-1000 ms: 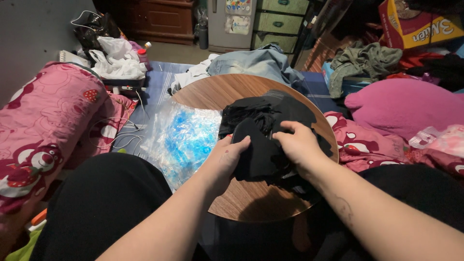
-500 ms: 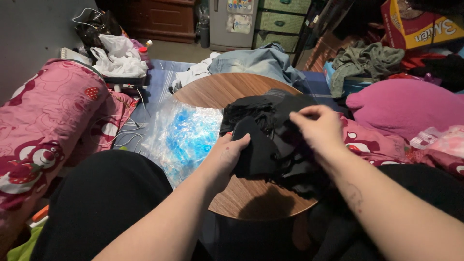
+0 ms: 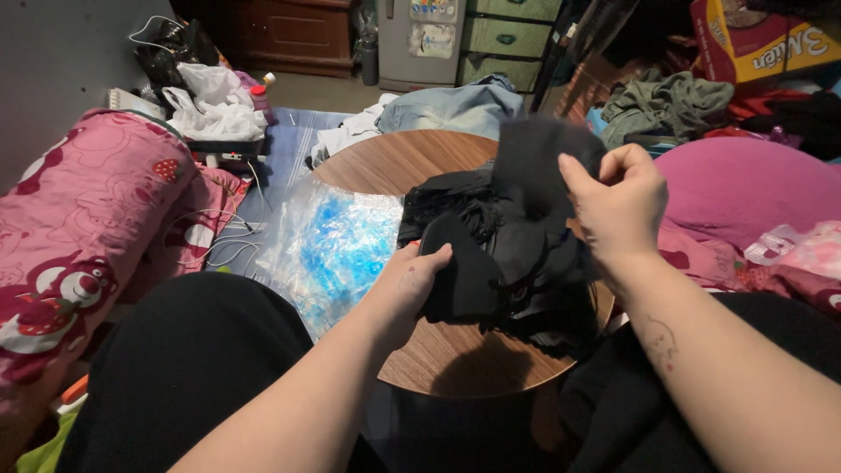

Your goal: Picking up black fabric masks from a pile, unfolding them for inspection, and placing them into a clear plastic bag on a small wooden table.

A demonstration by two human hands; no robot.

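A crumpled black garment [image 3: 499,254] lies on a small round wooden table [image 3: 394,162] in front of me. My right hand [image 3: 618,201] is closed on an upper fold of the black cloth and holds it lifted above the pile. My left hand [image 3: 412,285] presses on the garment's near left edge, fingers curled over the fabric. A clear plastic bag [image 3: 328,245] with blue contents rests partly on the table's left side, just beside my left hand.
A pink patterned pillow or bedding [image 3: 79,219] lies at left, with white cables beside it. Plastic bags [image 3: 206,101] and bottles sit at far left. Jeans [image 3: 447,105], a green garment [image 3: 666,101], a purple cushion [image 3: 745,180] and drawers [image 3: 508,35] ring the table.
My right hand has risen up and to the right, pulling a fold of the black garment off the pile. My left hand has stayed on the cloth's near edge.
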